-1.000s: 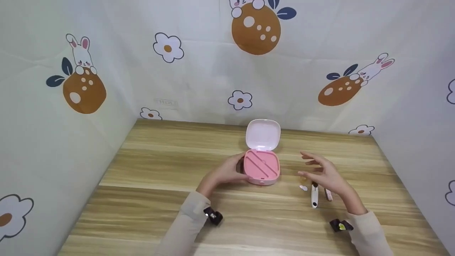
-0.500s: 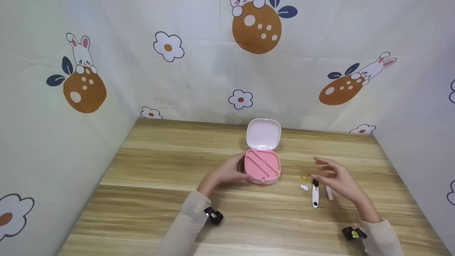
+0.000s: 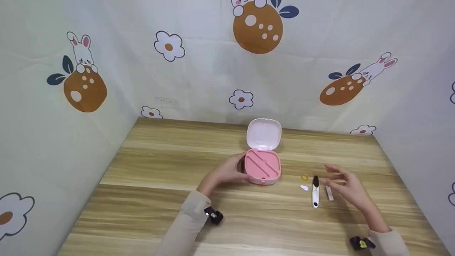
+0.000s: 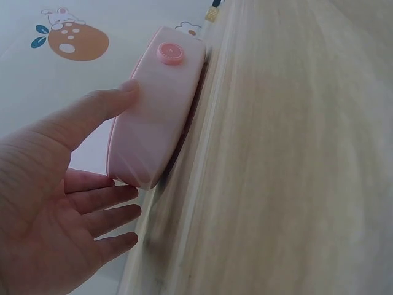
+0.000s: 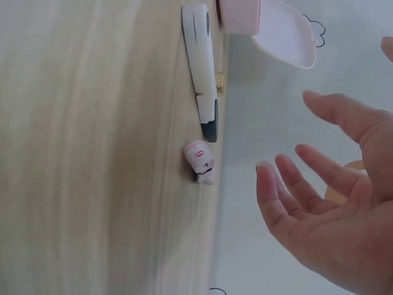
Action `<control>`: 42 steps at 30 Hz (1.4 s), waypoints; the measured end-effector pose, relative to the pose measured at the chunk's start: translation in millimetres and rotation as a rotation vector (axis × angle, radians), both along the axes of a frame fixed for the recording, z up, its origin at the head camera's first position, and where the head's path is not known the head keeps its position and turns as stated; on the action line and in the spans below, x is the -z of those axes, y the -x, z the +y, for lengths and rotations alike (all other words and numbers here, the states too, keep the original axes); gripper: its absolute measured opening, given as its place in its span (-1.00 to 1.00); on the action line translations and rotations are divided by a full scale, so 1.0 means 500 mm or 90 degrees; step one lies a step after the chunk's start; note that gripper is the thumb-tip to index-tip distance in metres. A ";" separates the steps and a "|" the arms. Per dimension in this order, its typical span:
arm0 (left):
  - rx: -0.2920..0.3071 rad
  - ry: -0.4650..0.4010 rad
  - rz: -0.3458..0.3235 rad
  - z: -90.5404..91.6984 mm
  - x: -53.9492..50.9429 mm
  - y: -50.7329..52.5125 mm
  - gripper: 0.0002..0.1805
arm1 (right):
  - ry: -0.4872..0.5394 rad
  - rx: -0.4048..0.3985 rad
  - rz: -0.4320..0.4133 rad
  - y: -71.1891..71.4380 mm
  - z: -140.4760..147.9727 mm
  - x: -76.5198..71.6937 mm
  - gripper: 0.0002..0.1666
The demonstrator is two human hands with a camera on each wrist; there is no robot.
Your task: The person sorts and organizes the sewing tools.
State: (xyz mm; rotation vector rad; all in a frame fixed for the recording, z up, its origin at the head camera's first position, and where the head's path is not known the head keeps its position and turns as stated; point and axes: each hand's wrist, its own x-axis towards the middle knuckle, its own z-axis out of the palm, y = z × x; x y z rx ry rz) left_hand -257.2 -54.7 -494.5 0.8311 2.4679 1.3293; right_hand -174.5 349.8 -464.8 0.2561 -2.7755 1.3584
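Note:
An open pink case (image 3: pixel 263 165), with slanting ridges inside and a pale lid (image 3: pixel 263 134) raised at the back, stands on the table. My left hand (image 3: pixel 227 170) holds its left side, thumb on the front wall near the round button (image 4: pixel 171 53). My right hand (image 3: pixel 350 186) hovers with loosely bent fingers, holding nothing. Nearest to it lies a small pink-and-white piece (image 3: pixel 330 193), with red print in the right wrist view. Beside that is a slim white tool with a black end (image 3: pixel 315 192). A yellow ring-like piece (image 3: pixel 304 176) and a white cloud-shaped piece (image 3: pixel 304 187) lie left of the tool.
The wood-grain table (image 3: pixel 160 153) meets a printed cloth backdrop (image 3: pixel 199 81) behind the case and on both sides. Dark wrist cameras (image 3: pixel 214 215) sit at the sleeve cuffs.
My right hand has moved right and toward me, away from the case and past the white tool, uncovering the yellow piece and the tool's black end. The left hand keeps its place on the case.

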 end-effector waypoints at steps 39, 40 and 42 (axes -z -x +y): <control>0.020 -0.031 0.002 -0.001 0.002 0.004 0.03 | -0.087 0.089 -0.104 -0.014 0.016 0.048 -0.34; 0.020 -0.029 0.005 0.000 0.002 0.004 0.03 | -0.088 0.088 -0.102 -0.012 0.016 0.048 -0.36; 0.017 -0.024 0.010 0.000 0.003 0.004 0.03 | -0.088 0.081 -0.096 -0.008 0.017 0.050 -0.39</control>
